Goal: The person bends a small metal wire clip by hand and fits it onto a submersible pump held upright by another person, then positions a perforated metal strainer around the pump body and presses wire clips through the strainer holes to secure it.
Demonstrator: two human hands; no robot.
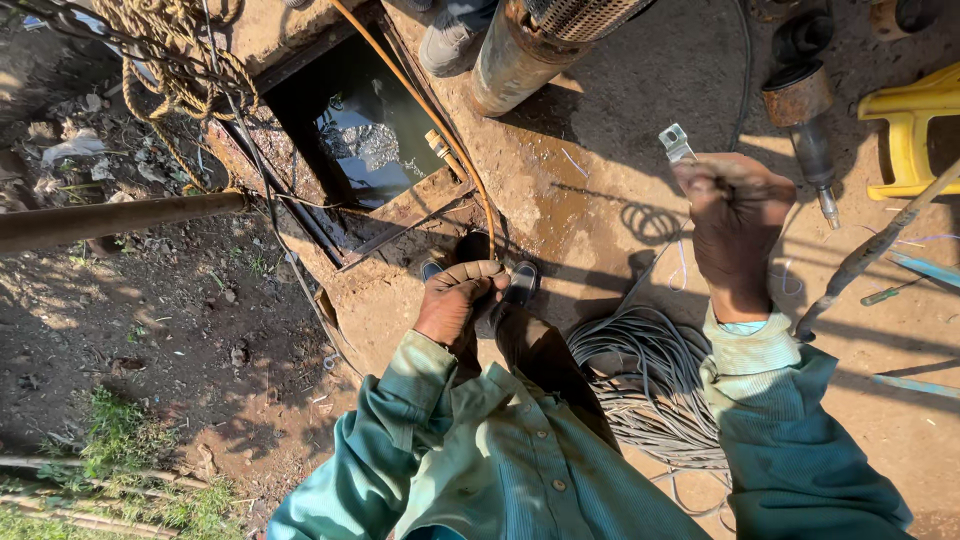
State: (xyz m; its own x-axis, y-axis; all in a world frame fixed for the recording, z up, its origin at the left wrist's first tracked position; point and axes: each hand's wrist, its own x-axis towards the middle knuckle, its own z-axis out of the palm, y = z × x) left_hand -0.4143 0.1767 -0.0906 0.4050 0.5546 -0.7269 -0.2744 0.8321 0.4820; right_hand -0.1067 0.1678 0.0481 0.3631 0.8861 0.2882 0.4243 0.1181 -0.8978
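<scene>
Head view: two hands (pixel 600 250), one clamp (pixel 677 142).

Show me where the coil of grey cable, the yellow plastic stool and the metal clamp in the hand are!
coil of grey cable (pixel 640 375): head view, on the looped strands on the ground.
yellow plastic stool (pixel 905 125): head view, on its yellow top edge.
metal clamp (pixel 676 141): head view, on the flat silver end sticking out above the right hand (pixel 735 225).

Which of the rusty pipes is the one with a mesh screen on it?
The thick upright pipe at the top centre, beside a person's shoe; mesh covers its upper end. The long pipe at the left is bare, lying near the water-filled pit.
</scene>
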